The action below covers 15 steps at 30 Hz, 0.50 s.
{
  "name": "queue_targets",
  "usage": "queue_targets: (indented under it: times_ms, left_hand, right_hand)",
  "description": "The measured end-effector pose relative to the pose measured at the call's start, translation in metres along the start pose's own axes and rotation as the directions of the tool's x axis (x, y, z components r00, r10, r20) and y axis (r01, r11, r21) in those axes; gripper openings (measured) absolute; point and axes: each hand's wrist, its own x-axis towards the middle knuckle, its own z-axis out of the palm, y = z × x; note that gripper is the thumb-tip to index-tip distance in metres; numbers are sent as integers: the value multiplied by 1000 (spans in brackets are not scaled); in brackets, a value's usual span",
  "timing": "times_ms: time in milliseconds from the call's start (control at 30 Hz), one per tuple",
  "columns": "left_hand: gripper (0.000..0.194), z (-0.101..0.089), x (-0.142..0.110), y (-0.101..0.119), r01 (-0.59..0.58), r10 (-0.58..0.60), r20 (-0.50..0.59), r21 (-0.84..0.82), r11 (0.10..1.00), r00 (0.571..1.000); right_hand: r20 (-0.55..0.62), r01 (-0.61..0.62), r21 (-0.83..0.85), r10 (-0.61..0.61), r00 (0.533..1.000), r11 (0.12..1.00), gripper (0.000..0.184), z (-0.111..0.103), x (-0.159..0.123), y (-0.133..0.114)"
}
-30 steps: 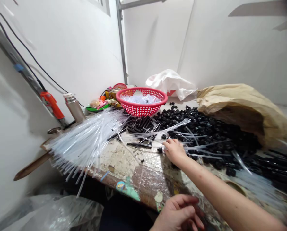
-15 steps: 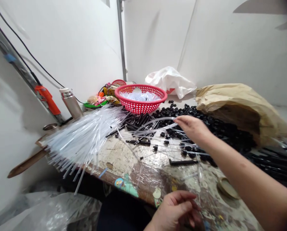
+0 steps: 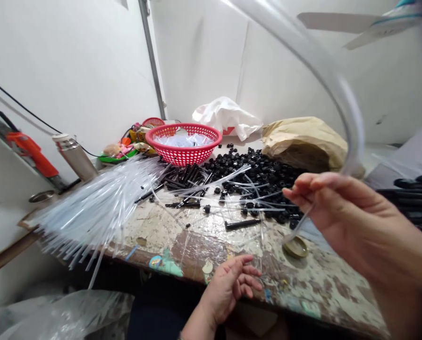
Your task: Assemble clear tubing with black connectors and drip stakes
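Note:
Raised at the right, my right hand (image 3: 356,217) pinches a clear plastic tube (image 3: 341,94). The tube arcs up close to the camera, and its lower end reaches down into a small round metal dish (image 3: 296,247) on the table. My left hand (image 3: 230,285) hovers at the table's front edge, fingers apart and holding nothing. Beyond it a black plastic rod (image 3: 242,225) lies on the worn tabletop (image 3: 197,245). Loose clear tubes (image 3: 218,182) lie across a heap of small black plastic caps (image 3: 253,165).
A big bundle of clear tubes (image 3: 101,203) overhangs the table's left side. Behind stand a red basket (image 3: 184,153), a white plastic bag (image 3: 227,118) and a brown paper sack (image 3: 303,137). A steel thermos (image 3: 74,156) and an orange power screwdriver (image 3: 34,153) are at the left.
My right hand has come back from the pile towards me, lifting a clear tube and bringing its end down to the metal dish. My left hand has shifted a little left, its fingers spread more.

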Motion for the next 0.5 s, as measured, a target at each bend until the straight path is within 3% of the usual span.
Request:
queue_targets:
  times_ms: [267,500]
  left_hand:
    - [46,-1,-4,4,95,-113,117,153,984,987]
    - [45,27,-18,-10,140,-213,192,334,932,958]
  right_hand:
    - [169,-193,274,151,974,942,6,-18,-71,23]
    - [153,-177,302,136,979,937,4,-29,-88,29]
